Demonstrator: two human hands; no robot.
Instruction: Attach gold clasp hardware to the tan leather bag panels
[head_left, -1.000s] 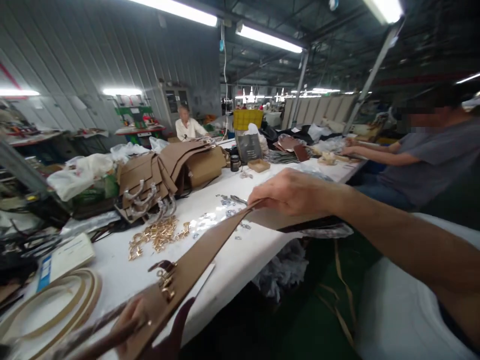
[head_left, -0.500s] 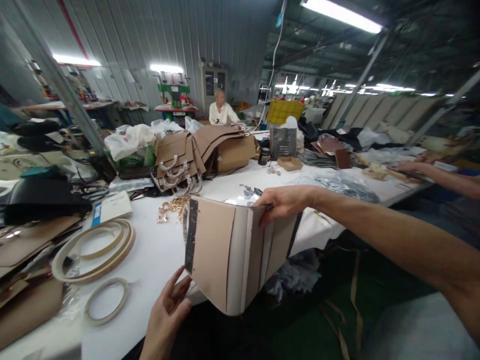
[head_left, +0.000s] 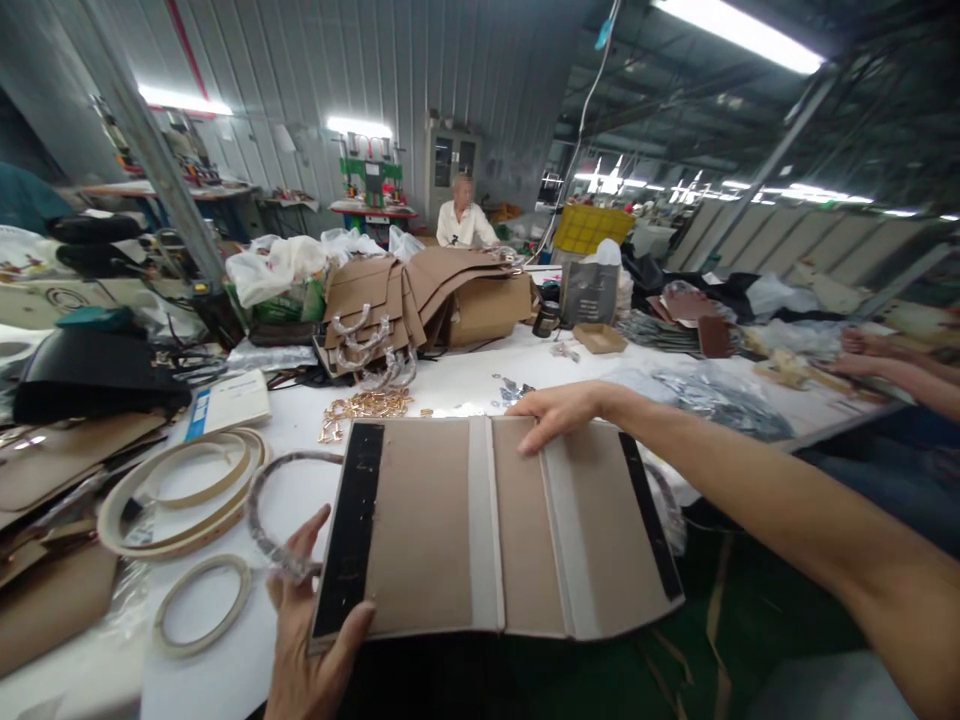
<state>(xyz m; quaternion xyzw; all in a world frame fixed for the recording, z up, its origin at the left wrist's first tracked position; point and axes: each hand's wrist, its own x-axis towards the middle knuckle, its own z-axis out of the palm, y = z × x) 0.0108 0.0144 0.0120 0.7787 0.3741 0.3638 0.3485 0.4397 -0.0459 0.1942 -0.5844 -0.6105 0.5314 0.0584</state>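
Observation:
A flat beige bag panel [head_left: 424,530] with black end strips and pale fold bands is held up over the table's front edge, its inner side facing me. From above, my right hand [head_left: 559,410] pinches its top edge near the middle. My left hand [head_left: 315,610] grips the lower left corner, thumb on the black strip and fingers behind. A plastic-wrapped handle [head_left: 262,500] loops out from the panel's left end. Another wrapped handle [head_left: 664,500] shows behind the right end.
Tape rolls [head_left: 180,490] and a notebook [head_left: 229,403] lie at left. Gold hardware [head_left: 364,408] sits behind the panel. Stacked brown panels [head_left: 375,300] with wrapped handles stand at the back, near a small carton [head_left: 600,338]. A co-worker's hands [head_left: 862,350] are at the right.
The panel has swung round and opened out flatter to face me. My left hand has gone from beside its corner to gripping it, and the left handle has come into view.

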